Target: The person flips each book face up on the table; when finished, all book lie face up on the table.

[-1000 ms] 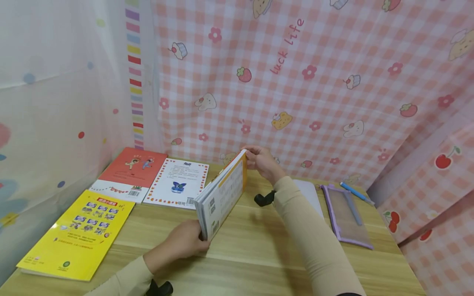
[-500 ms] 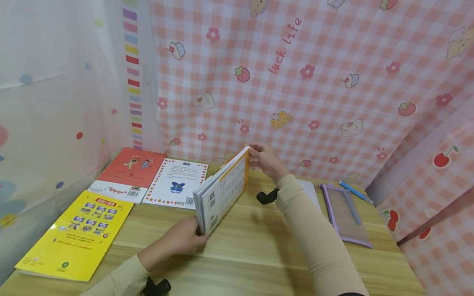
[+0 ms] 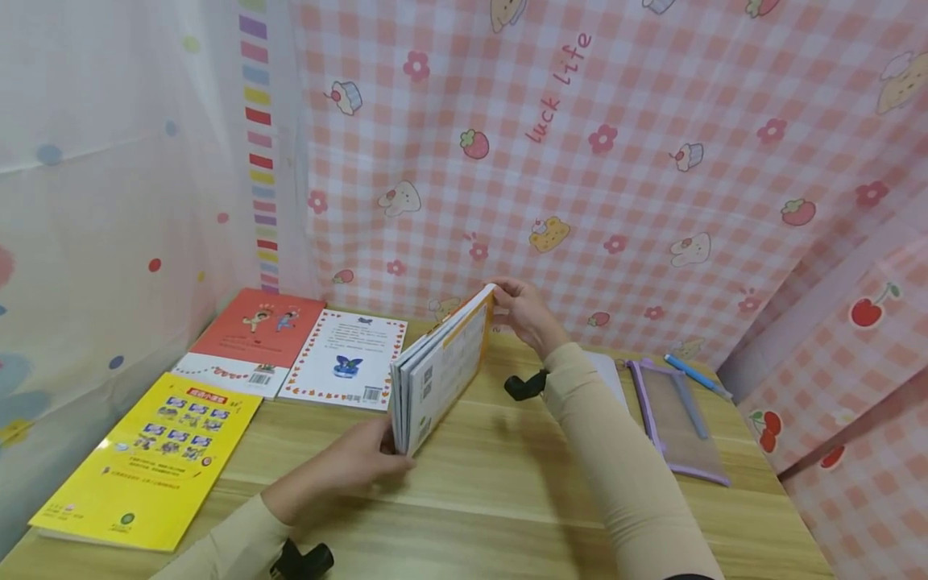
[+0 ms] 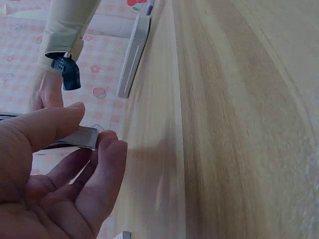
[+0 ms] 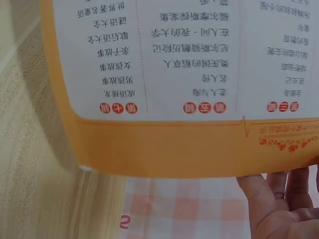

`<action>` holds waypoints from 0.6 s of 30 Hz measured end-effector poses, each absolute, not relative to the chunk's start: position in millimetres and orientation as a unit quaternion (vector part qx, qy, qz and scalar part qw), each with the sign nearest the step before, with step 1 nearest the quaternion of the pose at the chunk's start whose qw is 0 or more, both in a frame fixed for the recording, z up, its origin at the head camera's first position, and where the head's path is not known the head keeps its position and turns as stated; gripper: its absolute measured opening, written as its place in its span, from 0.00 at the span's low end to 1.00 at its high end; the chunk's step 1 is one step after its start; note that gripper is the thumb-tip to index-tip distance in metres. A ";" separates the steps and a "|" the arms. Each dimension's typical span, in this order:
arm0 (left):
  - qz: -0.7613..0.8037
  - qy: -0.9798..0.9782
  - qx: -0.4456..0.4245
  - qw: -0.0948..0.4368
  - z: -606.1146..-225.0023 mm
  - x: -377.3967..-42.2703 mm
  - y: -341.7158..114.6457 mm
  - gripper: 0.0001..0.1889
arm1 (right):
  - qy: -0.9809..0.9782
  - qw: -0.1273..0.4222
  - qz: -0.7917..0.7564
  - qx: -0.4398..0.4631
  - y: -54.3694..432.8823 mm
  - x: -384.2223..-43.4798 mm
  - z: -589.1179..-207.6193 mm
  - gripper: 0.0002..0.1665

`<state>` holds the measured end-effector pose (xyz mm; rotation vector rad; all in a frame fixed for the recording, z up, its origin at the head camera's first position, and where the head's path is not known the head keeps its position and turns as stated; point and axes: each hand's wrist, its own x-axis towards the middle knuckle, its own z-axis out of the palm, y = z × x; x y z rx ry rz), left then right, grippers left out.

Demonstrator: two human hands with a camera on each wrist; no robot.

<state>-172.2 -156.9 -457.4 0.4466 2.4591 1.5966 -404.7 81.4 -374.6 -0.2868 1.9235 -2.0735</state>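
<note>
Between both hands a book (image 3: pixel 449 374) with a white back cover and orange border stands on edge, tilted, over the table. My left hand (image 3: pixel 351 459) pinches its near lower corner; in the left wrist view the thumb lies on one side of the book's edge (image 4: pixel 84 137) and the fingers on the other. At the far upper end, my right hand (image 3: pixel 528 312) grips the book. The right wrist view shows the orange border (image 5: pixel 159 149) with printed columns of text and the right fingers (image 5: pixel 271 199) at the edge. Layered edges show at the book's near end.
On the wooden table (image 3: pixel 464 524) lie a yellow book (image 3: pixel 152 459), a red book (image 3: pixel 254 334) and a white book with a leaf border (image 3: pixel 348 358) at the left. A white flat item (image 3: pixel 605 374), a purple-edged mesh pouch (image 3: pixel 677 419) and a blue pen (image 3: pixel 696 377) lie at the right.
Both hands have shifted the book slightly right and away from me. The layers at its near end have spread a little. Nothing else on the table has moved.
</note>
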 end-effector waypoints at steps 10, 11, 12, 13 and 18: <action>0.607 0.775 0.129 0.123 -462.2 -180.1 -158.9 0.45 | 0.666 0.111 -0.730 -0.108 83.4 -403.6 -375.0 0.21; 0.610 0.772 0.126 0.123 -462.1 -180.2 -159.4 0.45 | 0.667 0.107 -0.730 -0.107 83.5 -403.3 -374.8 0.20; 0.611 0.772 0.124 0.124 -461.8 -179.9 -159.9 0.46 | 0.669 0.104 -0.728 -0.108 83.8 -403.1 -374.8 0.19; 0.613 0.770 0.122 0.126 -461.5 -179.5 -160.3 0.46 | 0.673 0.101 -0.724 -0.108 84.0 -403.0 -374.9 0.19; 0.621 0.762 0.121 0.138 -460.4 -176.4 -160.2 0.42 | 0.694 0.088 -0.707 -0.105 85.3 -403.6 -377.6 0.14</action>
